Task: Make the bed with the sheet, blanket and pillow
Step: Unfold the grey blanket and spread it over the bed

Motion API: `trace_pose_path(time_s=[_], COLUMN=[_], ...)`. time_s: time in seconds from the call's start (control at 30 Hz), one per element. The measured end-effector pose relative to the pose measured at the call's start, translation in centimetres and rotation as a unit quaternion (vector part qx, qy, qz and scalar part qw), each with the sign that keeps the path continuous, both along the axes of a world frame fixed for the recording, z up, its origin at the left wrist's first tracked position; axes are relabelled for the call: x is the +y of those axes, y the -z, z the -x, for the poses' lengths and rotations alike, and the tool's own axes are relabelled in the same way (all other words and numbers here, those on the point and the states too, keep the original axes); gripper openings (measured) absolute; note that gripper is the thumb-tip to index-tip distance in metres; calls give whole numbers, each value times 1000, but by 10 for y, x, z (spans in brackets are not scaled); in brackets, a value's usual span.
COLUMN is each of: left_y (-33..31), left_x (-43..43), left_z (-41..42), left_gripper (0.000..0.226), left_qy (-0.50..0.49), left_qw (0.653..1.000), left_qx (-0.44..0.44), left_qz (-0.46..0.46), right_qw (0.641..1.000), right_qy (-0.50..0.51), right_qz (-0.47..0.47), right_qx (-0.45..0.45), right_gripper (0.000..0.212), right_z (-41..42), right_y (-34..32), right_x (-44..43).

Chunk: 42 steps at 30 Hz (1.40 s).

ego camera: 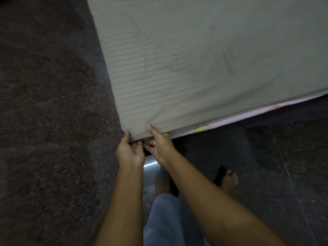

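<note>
At the near corner of the bed, your two hands meet on the sheet (195,59). The sheet is a pale grey-green cloth with fine woven stripes and a few shallow creases; it lies flat and taut across the top and folds down over the corner. Your left hand (130,153) cups the corner from below, its fingers curled under the hem and one fingertip showing at the left edge. Your right hand (159,146), wearing a ring, pinches the cloth just beside it, thumb pressed on top of the sheet and fingers tucked underneath. The two hands are touching or nearly so.

Along the near side, to the right of your hands, a lilac strip of mattress (248,115) with a small yellow patch shows bare below the sheet's hem. The sheet's left edge runs straight up and away from the corner. Dark speckled floor (49,121) lies open to the left of the bed and to the right of your foot (229,181).
</note>
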State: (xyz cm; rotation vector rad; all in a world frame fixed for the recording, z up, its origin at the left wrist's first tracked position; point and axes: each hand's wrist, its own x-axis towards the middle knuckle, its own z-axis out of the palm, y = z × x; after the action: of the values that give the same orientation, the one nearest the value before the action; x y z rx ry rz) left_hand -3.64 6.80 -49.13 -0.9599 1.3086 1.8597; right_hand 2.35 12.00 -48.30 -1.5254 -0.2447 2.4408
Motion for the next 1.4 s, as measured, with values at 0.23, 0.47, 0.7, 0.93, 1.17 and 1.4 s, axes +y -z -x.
trace_pose_path(time_s=[0.23, 0.47, 0.7, 0.93, 1.17, 1.4], left_y=[16, 10, -9, 7, 9, 21], left_x=[-27, -32, 2, 28, 77, 161], left_z=[5, 9, -10, -24, -37, -71], left_gripper=[21, 33, 48, 58, 57, 55], left_qy=[69, 258, 450, 661, 696, 650], left_qw=[995, 881, 641, 452, 400, 463], left_qx=[-5, 208, 473, 444, 445, 416], left_qz=[75, 338, 405, 402, 397, 436], right_qw=[981, 746, 461, 373, 447, 380], right_qy=[-129, -448, -536, -524, -421, -553], right_qz=[-89, -451, -650, -615, -588, -677], right_qx=[-117, -197, -278, -456, -527, -302], right_gripper=[21, 30, 54, 74, 63, 55], right_z=[-6, 9, 19, -123, -111, -79], right_y=[-7, -35, 4, 46, 35, 51], right_x=[-30, -8, 57, 175, 212, 210])
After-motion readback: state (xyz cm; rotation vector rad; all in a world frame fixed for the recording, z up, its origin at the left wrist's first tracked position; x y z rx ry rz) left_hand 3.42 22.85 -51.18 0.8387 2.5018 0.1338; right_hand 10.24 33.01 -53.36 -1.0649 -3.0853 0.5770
